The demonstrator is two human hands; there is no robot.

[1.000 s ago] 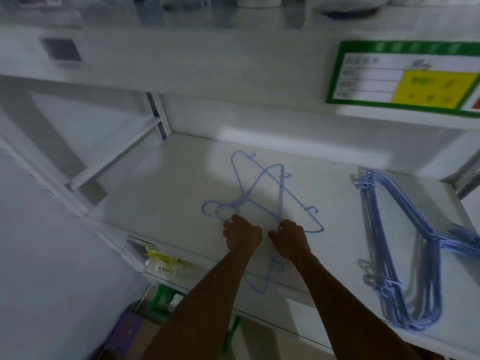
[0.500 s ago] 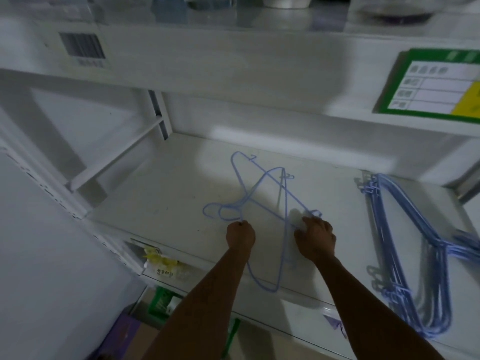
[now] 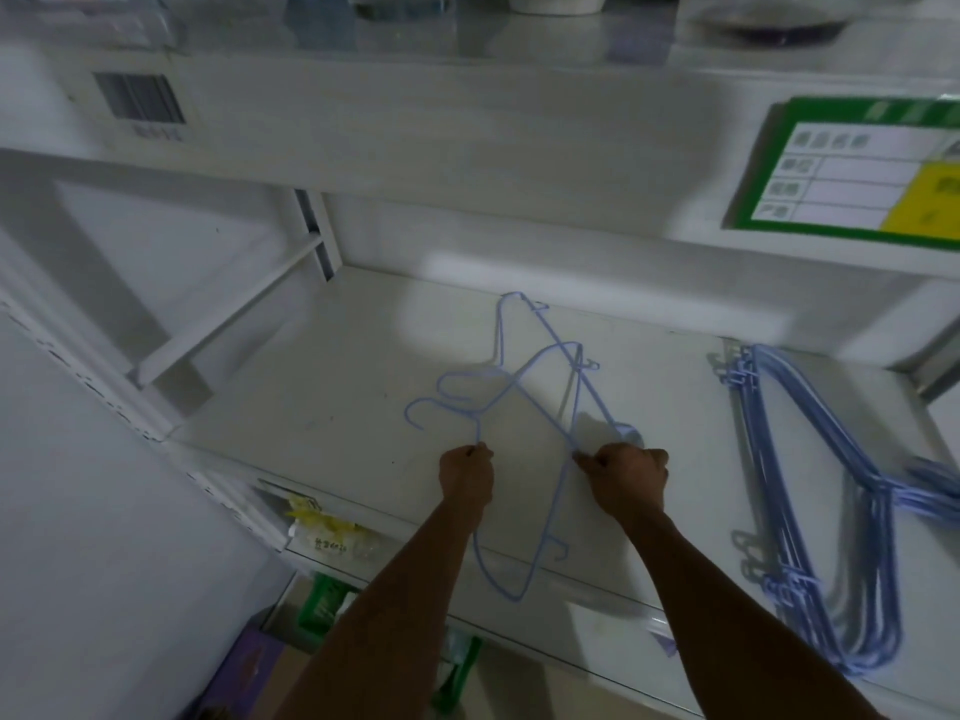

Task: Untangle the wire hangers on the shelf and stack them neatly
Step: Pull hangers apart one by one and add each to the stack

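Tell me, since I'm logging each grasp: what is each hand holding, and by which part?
Both hold the tangled wire hangers. The left hand pinches a hanger's neck just below its hook; the right hand pinches a wire arm where the strands cross.

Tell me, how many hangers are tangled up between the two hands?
2, as best I can tell: tangled hangers crossing mid-shelf, left hand pinching one, right hand the other. A third may hide in the overlap.

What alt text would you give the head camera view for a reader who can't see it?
Two bare hands, the left hand and right hand, each pinch the wire of a few tangled blue hangers lying on a white shelf. A neat stack of blue hangers lies on the shelf's right side, below a green-bordered label.
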